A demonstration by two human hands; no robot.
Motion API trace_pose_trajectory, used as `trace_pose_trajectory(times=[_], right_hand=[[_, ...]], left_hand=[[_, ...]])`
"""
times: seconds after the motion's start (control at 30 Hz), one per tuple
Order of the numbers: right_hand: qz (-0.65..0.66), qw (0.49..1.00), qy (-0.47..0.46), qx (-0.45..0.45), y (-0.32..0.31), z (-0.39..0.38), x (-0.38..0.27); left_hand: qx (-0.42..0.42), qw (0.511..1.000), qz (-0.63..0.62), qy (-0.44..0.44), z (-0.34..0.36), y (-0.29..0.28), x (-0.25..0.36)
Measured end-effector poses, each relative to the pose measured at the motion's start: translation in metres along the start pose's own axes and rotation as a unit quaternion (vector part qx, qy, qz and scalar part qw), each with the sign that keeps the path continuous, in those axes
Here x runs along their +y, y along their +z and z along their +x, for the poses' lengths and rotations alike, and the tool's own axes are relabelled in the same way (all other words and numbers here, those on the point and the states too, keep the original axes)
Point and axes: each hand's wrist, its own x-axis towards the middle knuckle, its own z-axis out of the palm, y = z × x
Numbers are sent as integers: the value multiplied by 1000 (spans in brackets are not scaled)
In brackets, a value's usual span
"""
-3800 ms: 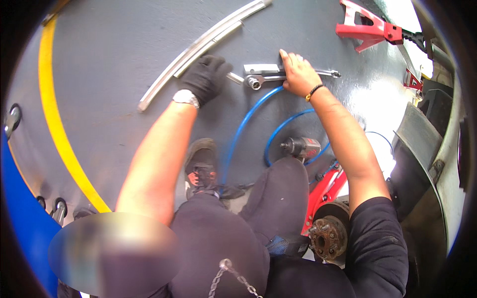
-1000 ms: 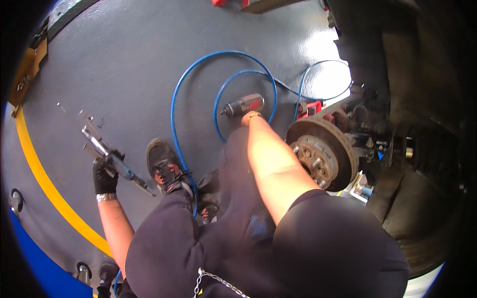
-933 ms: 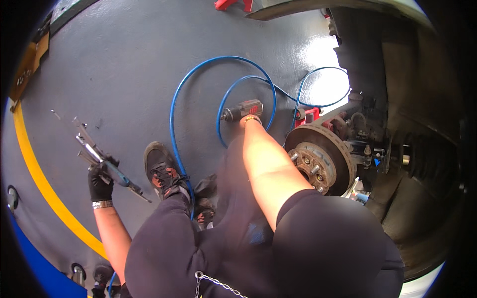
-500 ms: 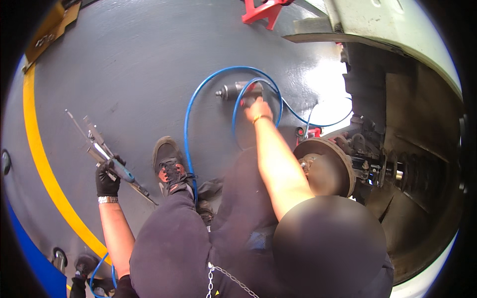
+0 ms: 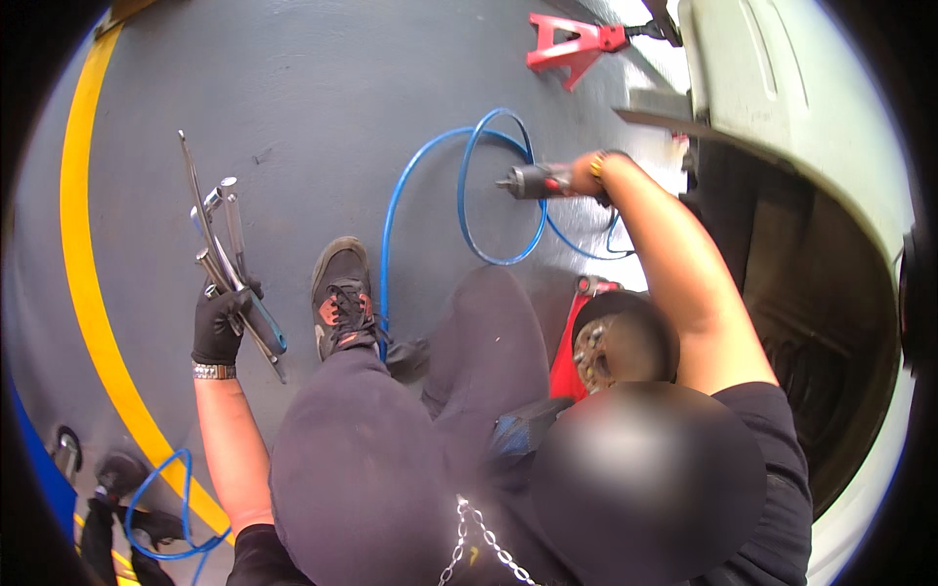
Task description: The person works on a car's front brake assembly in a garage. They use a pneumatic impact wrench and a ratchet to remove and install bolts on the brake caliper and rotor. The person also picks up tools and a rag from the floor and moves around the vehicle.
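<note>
My left hand [image 5: 220, 322], in a black glove, is closed round a bundle of several long metal hand tools [image 5: 234, 230]. One has a blue-and-black handle [image 5: 264, 325], and some ends are shiny and socket-like. The bundle is held out above the floor at the left, tilted upward. My right hand [image 5: 587, 176], with a yellow band at its wrist, is closed at the back of a grey-and-red impact wrench [image 5: 537, 183]. Its nose points left. The grip is mostly hidden by the hand. A blue air hose [image 5: 462, 195] loops beside the wrench.
A car's open wheel arch [image 5: 831, 293] is on the right, with a wheel hub [image 5: 598, 356] beside my knee. Next to the hub is a red jack [image 5: 569, 352]. A red axle stand [image 5: 572, 49] stands at the back. A yellow line [image 5: 83, 225] runs along the left floor.
My right hand and the impact wrench have moved right, and my elbow has swung outward. The hose loops have shifted. My left hand still grips the tools, now turned more upright. The view has shifted.
</note>
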Motion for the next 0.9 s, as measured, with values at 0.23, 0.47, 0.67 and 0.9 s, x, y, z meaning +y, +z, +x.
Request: trace_pose_trajectory(times=[0.23, 0.47, 0.67, 0.9], right_hand=[[526, 831, 170, 59, 61, 91, 104], [820, 547, 125, 116, 16, 218, 64], [363, 862, -65, 349, 6, 263, -41], [-94, 685, -268, 671, -20, 199, -67]], left_hand=[[52, 996, -64, -18, -7, -4, -7], [84, 994, -64, -20, -8, -2, -11], [91, 991, -93, -37, -14, 3, -3], [66, 990, -112, -62, -3, 13, 0]])
